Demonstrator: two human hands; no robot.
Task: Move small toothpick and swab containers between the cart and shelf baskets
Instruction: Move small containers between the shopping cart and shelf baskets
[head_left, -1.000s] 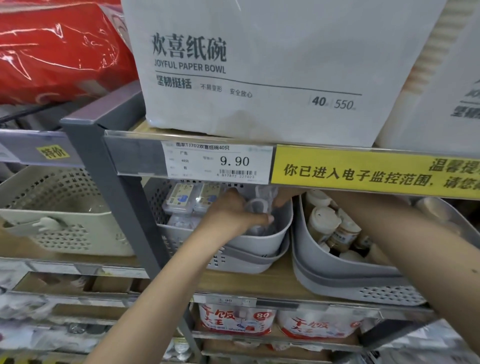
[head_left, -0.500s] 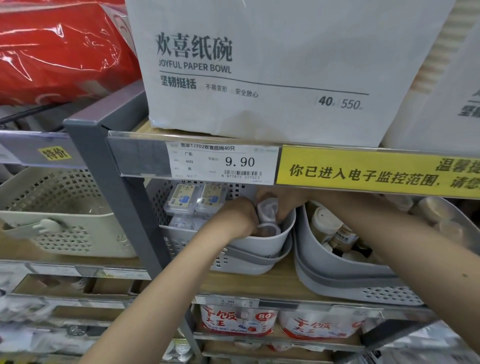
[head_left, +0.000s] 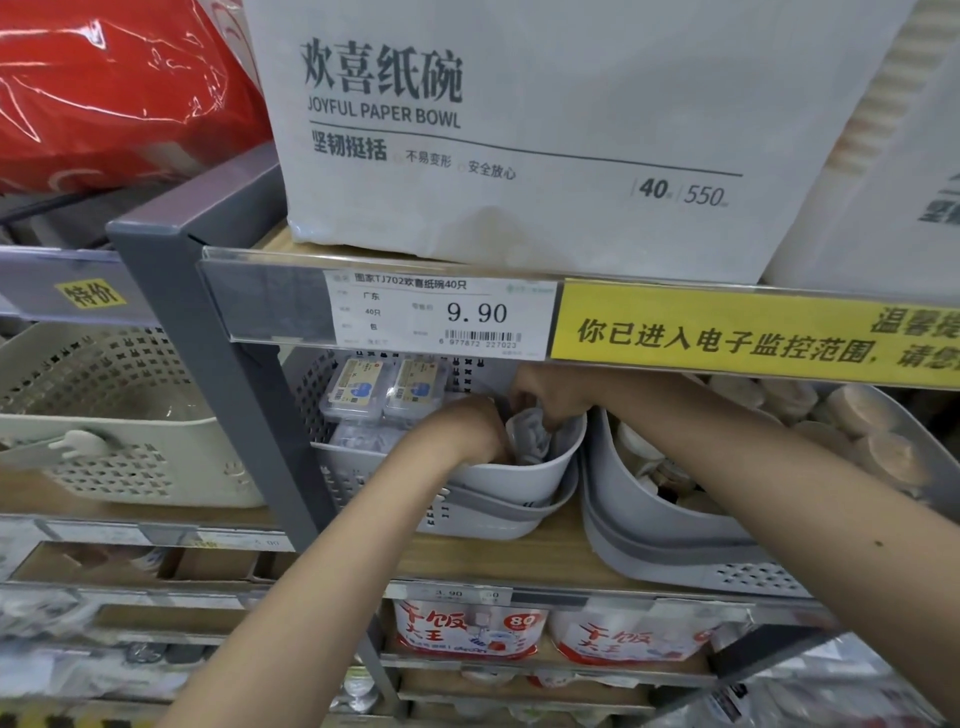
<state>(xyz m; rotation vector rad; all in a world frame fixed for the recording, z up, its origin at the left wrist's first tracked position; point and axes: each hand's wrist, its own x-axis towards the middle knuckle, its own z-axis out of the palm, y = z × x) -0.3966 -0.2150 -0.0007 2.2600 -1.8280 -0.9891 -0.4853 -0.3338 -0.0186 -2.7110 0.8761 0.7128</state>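
Head view: both hands sit inside the small grey basket (head_left: 524, 475) — left hand (head_left: 475, 428) and right hand (head_left: 550, 397) pinching one clear container (head_left: 530, 434) between them. It stands roughly upright, equally near both.

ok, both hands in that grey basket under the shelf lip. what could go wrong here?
1. The small clear container sits wedged between left hand and right hand; it could slip back.
2. The grey perforated plastic basket stands near the wooden shelf edge; a tug might drag it off.
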